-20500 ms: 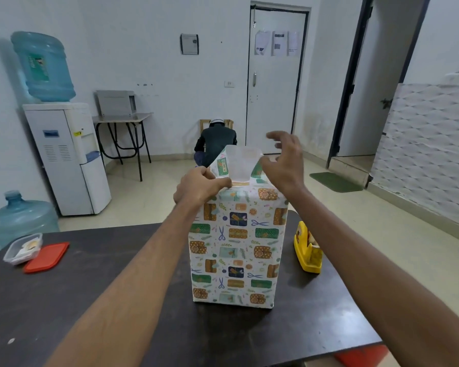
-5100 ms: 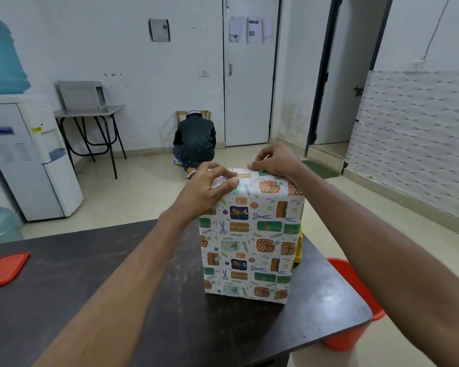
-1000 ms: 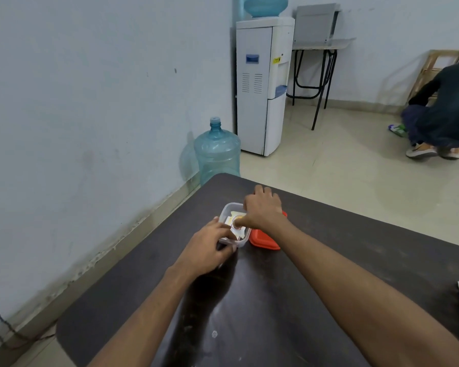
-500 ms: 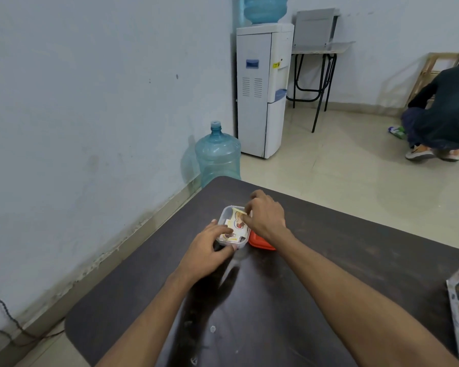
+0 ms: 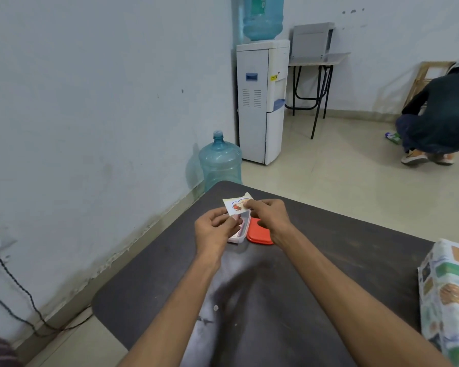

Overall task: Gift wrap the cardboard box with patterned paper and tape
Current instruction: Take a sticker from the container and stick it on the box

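Two bare forearms reach out over a dark, matte tabletop [image 5: 316, 274] with a rounded near-left corner. At the right edge of the view, nearest the camera, stands the cardboard box wrapped in white patterned paper [image 5: 451, 295] with green, orange and blue motifs; only its left part shows, well apart from both hands.

Farther out, the left hand [image 5: 214, 231] and the right hand [image 5: 269, 215] meet above a small clear plastic container [image 5: 240, 231]. Both pinch one small white sticker sheet [image 5: 237, 205] printed with a blue heart outline and a reddish figure (the print is too small to read): the left fingers hold its lower left edge, the right thumb and forefinger its right side. The sheet is lifted clear of the container. Touching the container on its right lies a flat red plastic lid [image 5: 259, 233], partly under the right wrist.

Beyond the table's far edge, a large empty blue water jug [image 5: 220, 161] sits on the pale floor against the wall. Behind it stands a white water dispenser [image 5: 261, 102] topped by another blue bottle, then a small black-legged side table [image 5: 318, 75]. At far right a person in dark clothes [image 5: 440, 120] crouches on the floor.
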